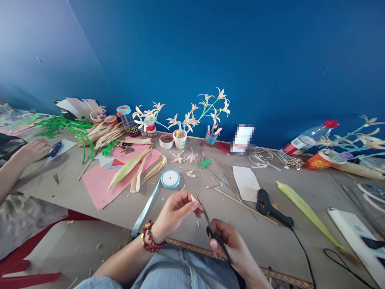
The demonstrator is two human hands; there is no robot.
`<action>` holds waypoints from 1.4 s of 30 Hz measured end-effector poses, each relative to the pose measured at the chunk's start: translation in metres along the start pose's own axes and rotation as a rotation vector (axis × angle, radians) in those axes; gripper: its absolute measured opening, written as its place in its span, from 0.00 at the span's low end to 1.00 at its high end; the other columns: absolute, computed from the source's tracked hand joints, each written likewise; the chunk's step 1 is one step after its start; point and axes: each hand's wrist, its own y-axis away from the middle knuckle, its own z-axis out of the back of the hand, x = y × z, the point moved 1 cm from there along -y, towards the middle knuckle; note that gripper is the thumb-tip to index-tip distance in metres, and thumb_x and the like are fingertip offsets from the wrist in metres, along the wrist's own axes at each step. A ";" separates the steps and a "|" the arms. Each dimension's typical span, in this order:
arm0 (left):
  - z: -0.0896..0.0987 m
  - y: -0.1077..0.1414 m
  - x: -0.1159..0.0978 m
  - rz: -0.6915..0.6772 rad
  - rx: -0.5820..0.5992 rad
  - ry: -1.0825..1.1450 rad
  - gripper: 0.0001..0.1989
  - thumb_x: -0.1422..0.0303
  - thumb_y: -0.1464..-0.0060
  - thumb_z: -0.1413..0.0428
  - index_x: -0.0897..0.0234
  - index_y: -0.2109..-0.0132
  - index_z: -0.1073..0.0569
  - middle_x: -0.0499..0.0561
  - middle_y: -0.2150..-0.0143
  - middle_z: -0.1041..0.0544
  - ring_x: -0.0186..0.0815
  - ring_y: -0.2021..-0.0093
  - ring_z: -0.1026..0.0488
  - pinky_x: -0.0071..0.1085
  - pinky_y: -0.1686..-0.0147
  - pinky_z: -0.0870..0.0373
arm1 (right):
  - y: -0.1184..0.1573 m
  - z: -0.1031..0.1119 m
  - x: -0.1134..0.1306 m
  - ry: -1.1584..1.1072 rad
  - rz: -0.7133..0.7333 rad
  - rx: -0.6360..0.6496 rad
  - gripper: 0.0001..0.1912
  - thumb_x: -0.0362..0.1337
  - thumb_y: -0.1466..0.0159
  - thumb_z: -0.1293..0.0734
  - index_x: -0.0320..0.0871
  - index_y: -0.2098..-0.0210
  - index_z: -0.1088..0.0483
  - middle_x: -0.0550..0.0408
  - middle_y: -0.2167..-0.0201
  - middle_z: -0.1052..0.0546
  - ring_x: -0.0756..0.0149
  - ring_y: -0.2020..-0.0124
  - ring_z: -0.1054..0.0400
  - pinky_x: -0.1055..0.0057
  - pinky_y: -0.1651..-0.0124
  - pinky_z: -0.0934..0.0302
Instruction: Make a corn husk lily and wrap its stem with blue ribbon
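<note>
My left hand (177, 210), with red bead bracelets at the wrist, pinches a small pale piece of husk (194, 199) between thumb and fingers. Black-handled scissors (210, 226) are in my right hand (230, 245), their blades angled up and left beside that piece. Just beyond my left hand lies a roll of light blue ribbon (170, 179), its loose end trailing to the table's front edge. Small pale scraps are scattered on the table (186, 228) around both hands.
Husk flowers stand in a white cup (179, 139) at the back. A black glue gun (272, 208) and green husk (306, 212) lie right. Pink paper (99, 184) is left, and another person's hand (34, 150) rests far left. A bottle (306, 138) leans back right.
</note>
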 end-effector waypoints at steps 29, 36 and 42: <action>-0.004 0.009 0.008 -0.153 -0.010 -0.453 0.12 0.64 0.39 0.47 0.65 0.70 0.31 0.49 0.71 0.30 0.32 0.69 0.34 0.28 0.65 0.37 | -0.015 -0.014 0.007 -0.050 0.207 -0.284 0.21 0.51 0.46 0.25 0.44 0.66 0.33 0.59 0.74 0.31 0.71 0.76 0.42 0.75 0.75 0.46; 0.000 0.008 -0.003 -0.194 0.034 -0.631 0.08 0.71 0.41 0.46 0.64 0.70 0.32 0.47 0.72 0.30 0.31 0.69 0.33 0.27 0.65 0.38 | -0.002 -0.005 0.002 0.134 0.118 -0.016 0.30 0.65 0.47 0.31 0.43 0.73 0.37 0.62 0.78 0.39 0.71 0.76 0.49 0.73 0.74 0.55; -0.002 0.008 -0.008 -0.156 0.046 -0.683 0.08 0.72 0.43 0.46 0.64 0.71 0.34 0.47 0.71 0.28 0.31 0.69 0.33 0.24 0.70 0.39 | -0.001 -0.004 0.006 0.107 0.076 0.013 0.31 0.65 0.47 0.31 0.44 0.74 0.41 0.64 0.79 0.42 0.72 0.77 0.52 0.74 0.75 0.59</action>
